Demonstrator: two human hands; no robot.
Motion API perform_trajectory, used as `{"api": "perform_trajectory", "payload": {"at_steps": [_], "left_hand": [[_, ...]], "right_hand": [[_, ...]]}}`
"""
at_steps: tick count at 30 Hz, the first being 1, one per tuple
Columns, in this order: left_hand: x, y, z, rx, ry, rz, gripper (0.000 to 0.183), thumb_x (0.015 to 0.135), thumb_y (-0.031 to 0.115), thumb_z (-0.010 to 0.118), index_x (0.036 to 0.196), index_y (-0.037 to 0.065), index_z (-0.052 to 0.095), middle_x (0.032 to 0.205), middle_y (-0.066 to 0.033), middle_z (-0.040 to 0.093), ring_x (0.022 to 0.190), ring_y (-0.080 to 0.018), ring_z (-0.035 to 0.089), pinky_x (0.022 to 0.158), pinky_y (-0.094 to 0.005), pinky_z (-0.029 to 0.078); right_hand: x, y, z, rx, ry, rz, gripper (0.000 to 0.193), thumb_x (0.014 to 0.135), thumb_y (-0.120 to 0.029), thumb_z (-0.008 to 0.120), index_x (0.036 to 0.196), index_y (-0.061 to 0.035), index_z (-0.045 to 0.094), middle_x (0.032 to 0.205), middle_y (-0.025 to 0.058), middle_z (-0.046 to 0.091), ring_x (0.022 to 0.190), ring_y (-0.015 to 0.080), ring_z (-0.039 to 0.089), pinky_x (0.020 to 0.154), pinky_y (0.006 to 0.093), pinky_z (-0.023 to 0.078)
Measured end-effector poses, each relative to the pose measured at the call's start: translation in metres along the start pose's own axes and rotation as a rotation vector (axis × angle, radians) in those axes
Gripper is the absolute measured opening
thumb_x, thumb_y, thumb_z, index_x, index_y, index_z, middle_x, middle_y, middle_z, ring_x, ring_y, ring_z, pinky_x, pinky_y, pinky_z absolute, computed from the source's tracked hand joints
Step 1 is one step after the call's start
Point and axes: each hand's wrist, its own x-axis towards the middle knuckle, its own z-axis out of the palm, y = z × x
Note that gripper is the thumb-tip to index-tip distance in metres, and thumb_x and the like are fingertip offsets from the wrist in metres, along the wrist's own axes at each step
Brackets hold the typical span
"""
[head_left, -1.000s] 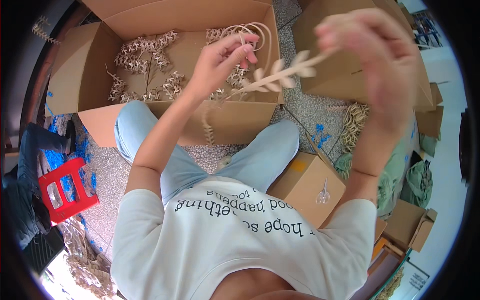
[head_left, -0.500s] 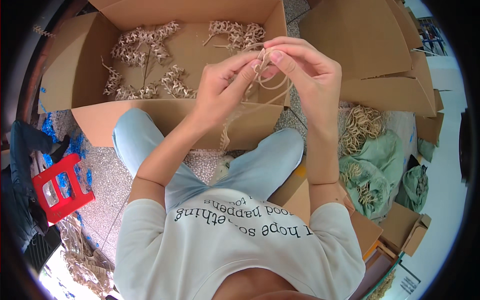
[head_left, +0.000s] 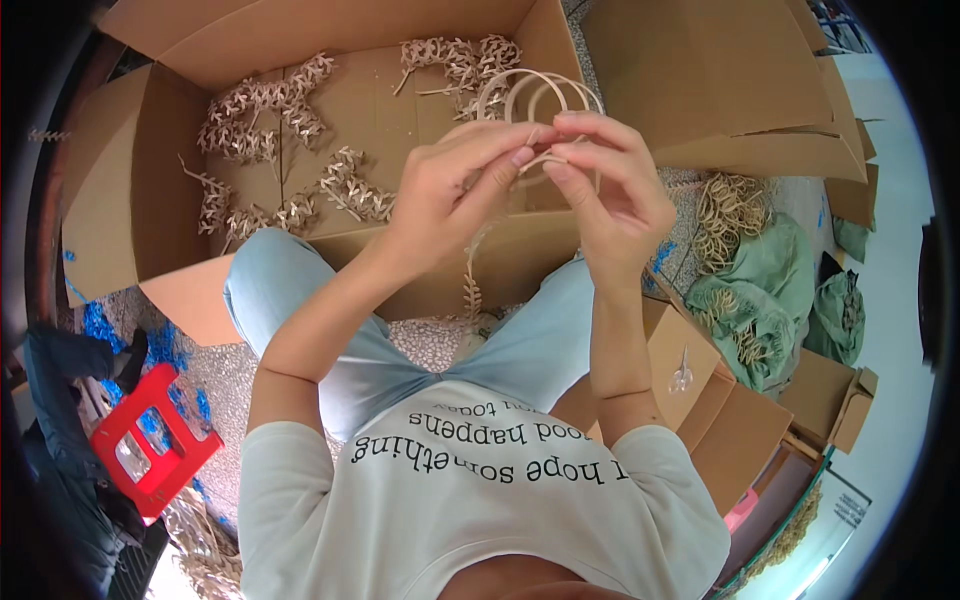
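Observation:
Above the front edge of a large open cardboard box (head_left: 150,170), both hands work on a thin tan cord (head_left: 527,74) that arches in several round loops. My left hand (head_left: 445,190) pinches the cord between thumb and forefinger. Close beside it on the right, my right hand (head_left: 615,190) pinches another part of it between thumb and fingertips. From below my left hand a strand of small tan leaves (head_left: 472,288) hangs down between the knees. Inside the box lie several bunches of similar leafy strands (head_left: 265,110). Fingers partly hide where the cord crosses.
To the right are a heap of tan cord (head_left: 730,220), a green sack (head_left: 775,290) and cardboard boxes (head_left: 740,430). What looks like small scissors (head_left: 681,377) lies on cardboard there. On the left stand a red plastic stool (head_left: 160,440) and another person's dark-clothed leg (head_left: 65,360).
The cord's loops now stand up above my fingers instead of drooping by my right hand. Both hands have moved slightly lower in the picture. The surroundings have shifted with the head.

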Motion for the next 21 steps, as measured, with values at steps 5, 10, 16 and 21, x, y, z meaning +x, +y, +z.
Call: {"api": "perform_trajectory", "payload": {"at_steps": [5, 10, 16, 21], "left_hand": [[-0.008, -0.001, -0.020, 0.119, -0.030, 0.216, 0.021, 0.080, 0.004, 0.058, 0.100, 0.000, 0.062, 0.092, -0.0093, 0.065, 0.080, -0.0238, 0.063, 0.077, -0.0337, 0.048], [-0.015, 0.005, -0.034, 0.245, 0.011, 0.415, 0.024, 0.072, 0.001, 0.061, 0.096, 0.001, 0.063, 0.092, -0.0074, 0.066, 0.080, -0.0209, 0.063, 0.076, -0.0343, 0.049], [-0.020, 0.002, -0.037, 0.310, 0.044, 0.497, 0.027, 0.068, 0.000, 0.061, 0.095, 0.001, 0.064, 0.092, -0.0090, 0.066, 0.081, -0.0219, 0.063, 0.077, -0.0345, 0.049], [-0.021, 0.001, -0.028, 0.286, 0.065, 0.519, 0.033, 0.064, -0.001, 0.059, 0.097, -0.001, 0.063, 0.093, -0.0101, 0.065, 0.082, -0.0227, 0.063, 0.077, -0.0351, 0.049]], "right_hand": [[-0.011, 0.004, 0.018, -0.070, 0.024, -0.215, 0.024, 0.067, 0.010, 0.066, 0.088, -0.0010, 0.063, 0.101, 0.0179, 0.059, 0.094, 0.0284, 0.057, 0.082, 0.0367, 0.047], [-0.016, -0.003, 0.033, -0.065, 0.013, -0.238, 0.026, 0.065, 0.007, 0.067, 0.088, -0.0038, 0.064, 0.101, 0.0185, 0.059, 0.094, 0.0302, 0.058, 0.083, 0.0379, 0.048], [-0.018, -0.006, 0.044, -0.012, 0.041, -0.261, 0.023, 0.068, 0.003, 0.067, 0.090, -0.0043, 0.063, 0.100, 0.0178, 0.060, 0.093, 0.0303, 0.058, 0.081, 0.0387, 0.048], [-0.025, -0.005, 0.043, -0.047, 0.119, -0.261, 0.020, 0.071, 0.001, 0.065, 0.090, -0.0038, 0.063, 0.099, 0.0179, 0.060, 0.093, 0.0308, 0.058, 0.082, 0.0389, 0.048]]}}
